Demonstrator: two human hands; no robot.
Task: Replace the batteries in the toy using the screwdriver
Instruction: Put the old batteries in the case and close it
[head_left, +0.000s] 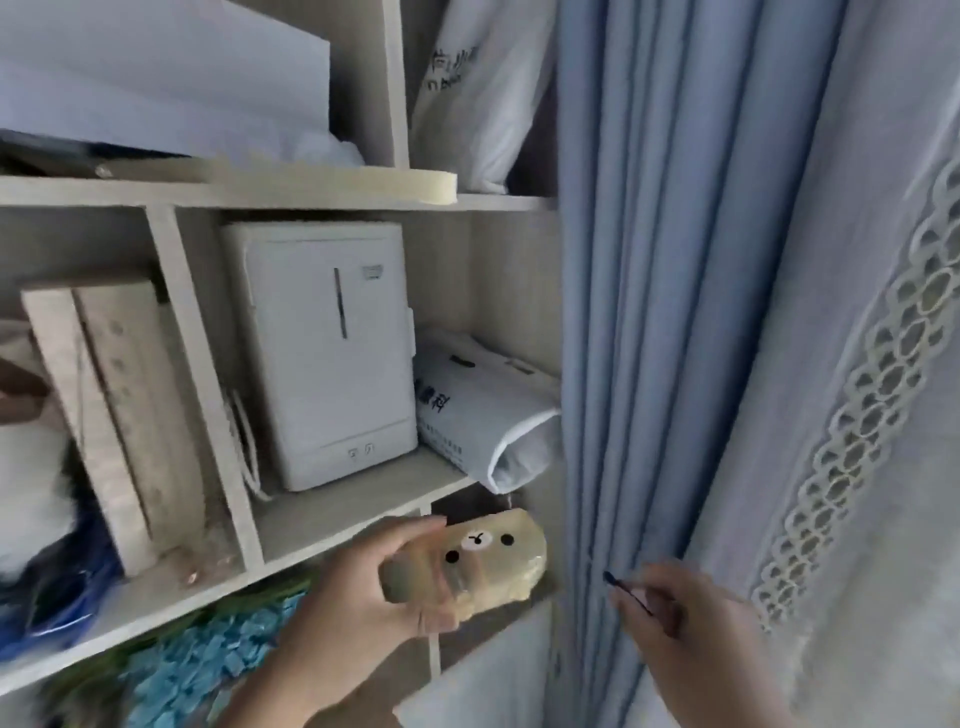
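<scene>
Curtains (675, 312) in pale blue filled the right half of the view, hanging just beside a light wooden shelf unit (358, 512) whose compartments held a white box (322, 353), folded bags and other clutter. In front of the shelf's lower edge the left hand (353, 597) gripped the toy (467, 561), a small tan block with a bear face on the side turned to the camera, thumb over its top and fingers curled under it. The right hand (691, 618), near the curtains and apart from the toy, pinched a thin dark tool (626, 590) between thumb and fingertips, its tip pointing toward the toy; it was probably the screwdriver, though too blurred to be sure. No battery cover, screw or battery showed, and the toy's back was hidden, so the job looked barely begun: toy and tool were in the hands, while opening the compartment, swapping the cells and closing it all seemed left to do.
</scene>
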